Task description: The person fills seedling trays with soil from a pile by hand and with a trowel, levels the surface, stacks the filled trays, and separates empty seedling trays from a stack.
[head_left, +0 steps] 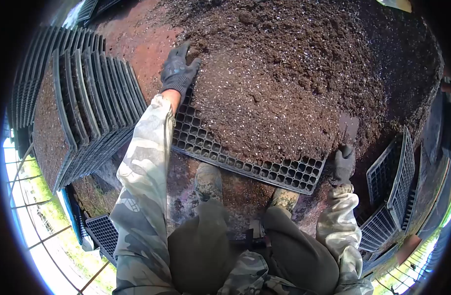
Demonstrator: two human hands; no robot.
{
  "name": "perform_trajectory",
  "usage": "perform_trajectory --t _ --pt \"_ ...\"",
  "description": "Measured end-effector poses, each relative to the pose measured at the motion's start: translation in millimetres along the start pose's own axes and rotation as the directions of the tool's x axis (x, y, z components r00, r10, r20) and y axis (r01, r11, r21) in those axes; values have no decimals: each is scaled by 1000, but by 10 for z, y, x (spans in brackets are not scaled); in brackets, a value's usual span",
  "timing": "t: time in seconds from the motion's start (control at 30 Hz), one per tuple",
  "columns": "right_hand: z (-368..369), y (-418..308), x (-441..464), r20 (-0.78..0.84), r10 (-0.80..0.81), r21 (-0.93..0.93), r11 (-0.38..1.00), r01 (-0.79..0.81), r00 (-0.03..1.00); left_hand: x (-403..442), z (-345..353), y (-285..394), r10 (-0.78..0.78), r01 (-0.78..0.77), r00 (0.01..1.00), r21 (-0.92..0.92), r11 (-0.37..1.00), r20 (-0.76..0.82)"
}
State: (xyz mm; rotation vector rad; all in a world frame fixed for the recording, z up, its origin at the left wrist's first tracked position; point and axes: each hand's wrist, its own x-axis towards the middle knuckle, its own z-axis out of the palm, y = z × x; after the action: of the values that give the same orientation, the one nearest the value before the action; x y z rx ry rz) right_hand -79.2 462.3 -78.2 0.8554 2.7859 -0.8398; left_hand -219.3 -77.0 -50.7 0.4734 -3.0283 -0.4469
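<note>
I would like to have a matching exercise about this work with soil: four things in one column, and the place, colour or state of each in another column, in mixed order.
Things
1. left hand
2. right hand
3. soil
4. tray cells nearest the person's legs

Places, colours, states
A. brown, with white specks
B. black and unfilled
C. closed at the near end of a flat scraper
D. gloved, at the left edge of the brown heap, thumb apart from the fingers

Right pairs: 1-D, 2-C, 3-A, 4-B
</note>
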Motion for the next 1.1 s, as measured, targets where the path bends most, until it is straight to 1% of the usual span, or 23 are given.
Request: perform_trajectory --t 0.07,0.1,0.13,0.2,0.23,0.27,0.37,0.4,0.43,0.47,0.53,0.57,0.6,0.67,0.7,0.73,0.77,0.8,0.83,0.87,0.93,1.07,1.1 --pt "52 64 10 -17 44 55 998 -43 999 251 -36 -40 16 -17 996 8 1000 92" --pt "76 91 23 -21 28 146 989 -25 999 385 -97 -23 16 -35 970 73 997 243" --pt "88 97 19 -14 34 145 989 -31 999 488 -173 -13 7 -64 923 136 989 385" --pt "65 21 64 -58 -10 27 1000 12 998 560 -199 63 13 -93 923 190 977 386" --pt "172 270 143 -114 -32 94 995 43 993 603 -156 44 -19 -67 928 218 974 371" --pt "146 178 120 -113 -30 90 995 41 993 632 -88 18 -50 -43 931 246 968 360" --pt "63 8 31 -96 -45 21 999 47 994 782 -7 -219 -49 25 964 94 995 260" --pt "74 64 55 -96 -46 11 999 47 994 814 -9 -285 -81 80 977 11 997 196" --pt "81 114 73 -104 -80 31 996 83 991 972 316 -667 -102 124 986 -169 978 135" --pt "81 137 72 -110 -113 53 991 119 987 1007 317 -672 -109 133 984 -171 976 142" --pt "60 103 54 -103 -100 37 994 105 990 1089 212 -668 -190 231 940 -118 966 282" --pt "59 76 51 -102 -85 30 996 89 991 1125 210 -701 -196 220 966 -137 966 167" --pt "58 66 46 -99 -87 31 995 90 991 1127 215 -732 -199 222 966 -135 966 166" --pt "55 59 49 -101 -40 -16 999 39 994 1093 181 -679 -285 292 956 -309 905 68" --pt "57 47 46 -96 -22 17 1000 24 995 973 -54 -411 -397 460 888 -445 768 232" --pt "58 22 41 -94 -25 19 999 27 995 1042 73 -607 -399 460 888 -445 769 228" --pt "55 -5 35 -87 -2 40 999 5 996 1039 26 -603 -247 235 969 -363 902 14" --pt "55 -28 32 -80 21 60 998 -16 997 1037 -12 -592 -51 9 983 -225 974 -179" --pt "55 -44 31 -80 18 61 998 -13 997 966 23 -547 -488 375 872 -610 698 -23" --pt "51 -57 31 -83 4 58 998 1 997 972 78 -638 -490 376 871 -611 696 -23" --pt "42 -67 15 -85 -21 49 998 26 996 1007 283 -918 -430 337 895 -814 473 120" --pt "75 65 71 -109 -119 33 992 124 987 1104 322 -912 -505 331 857 -861 385 103" --pt "67 22 53 -105 -98 30 994 102 990 1090 239 -810 -404 297 906 -870 395 126"
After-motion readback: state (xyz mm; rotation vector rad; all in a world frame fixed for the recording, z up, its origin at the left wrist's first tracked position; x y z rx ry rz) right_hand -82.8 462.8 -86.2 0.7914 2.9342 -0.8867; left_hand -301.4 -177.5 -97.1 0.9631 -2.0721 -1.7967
